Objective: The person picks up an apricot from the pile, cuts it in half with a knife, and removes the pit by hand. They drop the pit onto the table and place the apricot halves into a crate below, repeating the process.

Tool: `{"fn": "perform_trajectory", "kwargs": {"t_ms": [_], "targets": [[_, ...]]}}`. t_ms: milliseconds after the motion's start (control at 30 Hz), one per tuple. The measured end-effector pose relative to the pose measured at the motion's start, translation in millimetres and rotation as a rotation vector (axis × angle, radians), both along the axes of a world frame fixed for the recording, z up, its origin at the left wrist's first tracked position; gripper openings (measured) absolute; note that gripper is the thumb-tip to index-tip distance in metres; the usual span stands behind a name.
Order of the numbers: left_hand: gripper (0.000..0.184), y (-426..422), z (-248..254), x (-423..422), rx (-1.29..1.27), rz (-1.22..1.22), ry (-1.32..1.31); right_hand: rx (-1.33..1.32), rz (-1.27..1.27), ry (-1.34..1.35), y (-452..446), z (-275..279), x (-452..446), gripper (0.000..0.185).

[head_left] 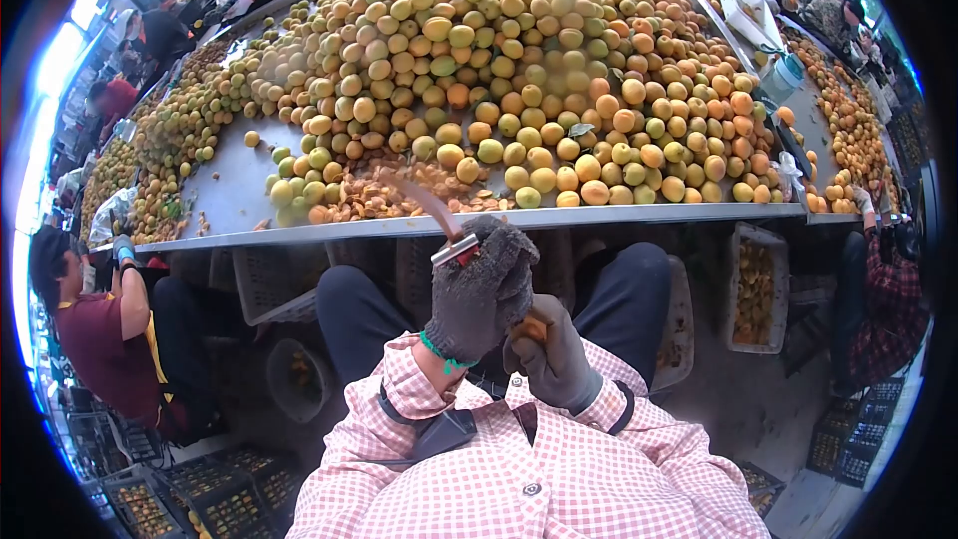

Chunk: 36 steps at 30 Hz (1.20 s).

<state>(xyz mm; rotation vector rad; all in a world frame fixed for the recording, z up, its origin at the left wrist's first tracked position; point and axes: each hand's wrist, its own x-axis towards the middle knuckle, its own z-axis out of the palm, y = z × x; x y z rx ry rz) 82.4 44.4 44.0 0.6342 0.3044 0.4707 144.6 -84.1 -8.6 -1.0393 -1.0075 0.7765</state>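
Note:
My left hand (477, 289), in a dark grey knit glove with a green cuff edge, is closed around the handle of a knife. The knife's curved blade (427, 202) points up and left, over the table's front edge, with a metal collar at its base. Just below and to the right, my right hand (555, 357), in a grey glove, is closed on an apricot (532, 328), mostly covered by the fingers. Both hands are close together in front of my chest. Beyond them, a big heap of apricots (539, 130) lies on the metal table (239, 175).
Reddish-brown fruit scraps (384, 198) lie near the table's front edge. Beneath stand a white crate (261, 281), a bucket (297, 379) and a crate with fruit pieces (755, 289). Other people sit at left (100, 339) and right (883, 309). A white tray (746, 5) rests at the back right.

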Motion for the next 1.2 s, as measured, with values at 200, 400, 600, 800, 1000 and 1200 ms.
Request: {"fn": "perform_trajectory", "kwargs": {"t_ms": [200, 400, 600, 800, 1000, 1200], "targets": [[0.014, 12.8, -0.5, 1.4, 0.801, 0.146, 0.434, -0.002, 0.013, 0.164, 2.6, 1.8, -4.7, 0.04], [0.014, 3.3, 3.4, -2.5, 0.146, 0.176, -0.03, -0.269, 0.124, 0.442, -7.5, 14.7, -6.9, 0.035], [0.014, 2.7, -4.5, -7.4, -0.016, 0.07, -0.326, -0.359, 0.104, 0.573, -7.0, 28.5, -1.3, 0.037], [0.016, 1.3, 1.2, -11.0, 0.071, 0.047, -0.348, -0.351, 0.229, 0.69, -11.2, 31.8, 0.6, 0.035], [0.023, -1.4, -8.8, -12.9, 0.197, 0.001, -0.229, -0.323, 0.291, 0.767, -15.4, 22.3, 1.5, 0.032], [0.018, -3.7, -6.9, -10.3, 0.063, -0.102, -0.171, -0.391, 0.132, 0.217, -13.8, 17.9, 6.8, 0.031]]}}
